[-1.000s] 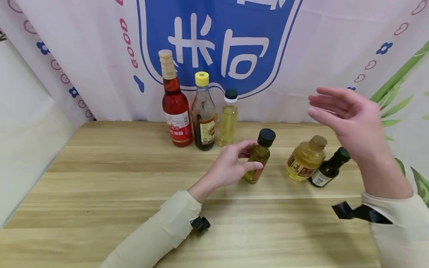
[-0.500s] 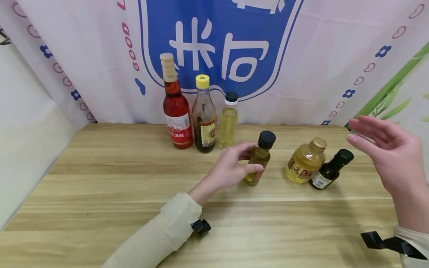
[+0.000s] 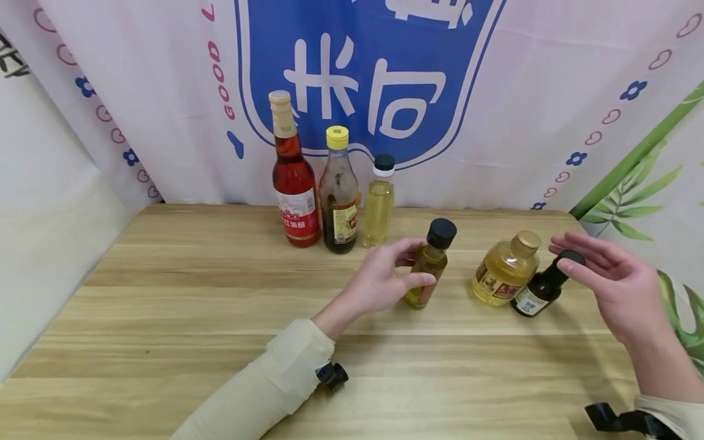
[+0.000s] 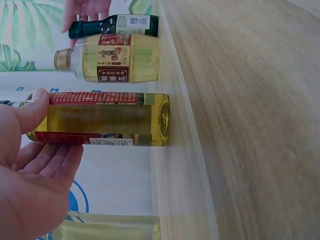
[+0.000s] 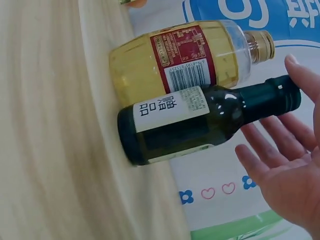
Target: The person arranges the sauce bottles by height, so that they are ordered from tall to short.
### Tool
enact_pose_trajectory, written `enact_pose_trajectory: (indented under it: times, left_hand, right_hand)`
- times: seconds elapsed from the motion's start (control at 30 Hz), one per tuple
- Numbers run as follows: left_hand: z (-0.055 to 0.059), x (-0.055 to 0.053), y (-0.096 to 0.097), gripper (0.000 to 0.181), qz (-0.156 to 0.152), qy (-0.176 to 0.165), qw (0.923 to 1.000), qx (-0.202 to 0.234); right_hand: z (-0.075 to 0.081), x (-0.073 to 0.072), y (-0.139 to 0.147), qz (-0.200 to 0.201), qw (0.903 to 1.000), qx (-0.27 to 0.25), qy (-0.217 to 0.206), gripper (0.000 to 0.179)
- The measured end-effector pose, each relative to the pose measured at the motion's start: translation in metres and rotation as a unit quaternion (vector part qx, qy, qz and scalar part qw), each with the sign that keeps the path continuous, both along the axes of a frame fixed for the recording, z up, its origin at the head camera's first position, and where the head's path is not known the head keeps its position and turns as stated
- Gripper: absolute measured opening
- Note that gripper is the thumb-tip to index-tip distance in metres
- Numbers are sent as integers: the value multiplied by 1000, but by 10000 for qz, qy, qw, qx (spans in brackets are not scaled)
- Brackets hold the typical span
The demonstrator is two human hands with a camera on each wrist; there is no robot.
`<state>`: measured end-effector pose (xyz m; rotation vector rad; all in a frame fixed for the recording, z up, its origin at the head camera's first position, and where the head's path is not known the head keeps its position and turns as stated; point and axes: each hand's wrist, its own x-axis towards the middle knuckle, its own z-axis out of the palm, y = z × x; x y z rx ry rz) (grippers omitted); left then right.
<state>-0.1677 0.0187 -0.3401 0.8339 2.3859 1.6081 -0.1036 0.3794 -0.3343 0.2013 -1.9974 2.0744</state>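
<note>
My left hand [image 3: 379, 278] holds a slim oil bottle [image 3: 433, 260] with a black cap and red label; thumb in front, fingers behind. In the left wrist view that bottle [image 4: 105, 117] has its base at the tabletop. On the right, my right hand [image 3: 627, 293] is at the neck of a small dark green bottle [image 3: 541, 288], fingers spread and relaxed. The right wrist view shows the thumb and fingers on either side of the neck of this dark bottle [image 5: 200, 122], not closed round it. A squat peanut-oil bottle [image 3: 503, 272] with a tan cap stands against the dark one.
Along the back, left of centre, stand a tall red vinegar bottle [image 3: 295, 183], a yellow-capped dark sauce bottle [image 3: 340, 208] and a pale oil bottle [image 3: 378, 208]. Behind the wooden table [image 3: 220, 318] hangs a printed curtain [image 3: 495, 165].
My right hand first swung out right and down, then came in beside the neck of the dark green bottle. My left hand stays on the slim oil bottle. The view has shifted slightly.
</note>
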Motion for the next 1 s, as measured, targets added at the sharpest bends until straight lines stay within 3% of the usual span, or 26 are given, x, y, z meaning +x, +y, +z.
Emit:
enact_pose_trajectory:
  times: [0.27,0.47,0.83,1.0]
  left_hand:
    - [-3,0,2,56,-78,-2,10000,25]
    - [-1,1,1,57,-72,2,10000,3]
    - [0,1,1,57,-15,-39,10000,-82]
    - [0,1,-2,57,-26,-25,9999,-109]
  right_hand:
    - [-13,1,6,513,9980,-235,288,46]
    - [-19,0,12,718,9963,-19,468,40]
    - [-23,-2,23,568,9960,680,136,39]
    - [-31,-4,24,580,9954,768,35,41]
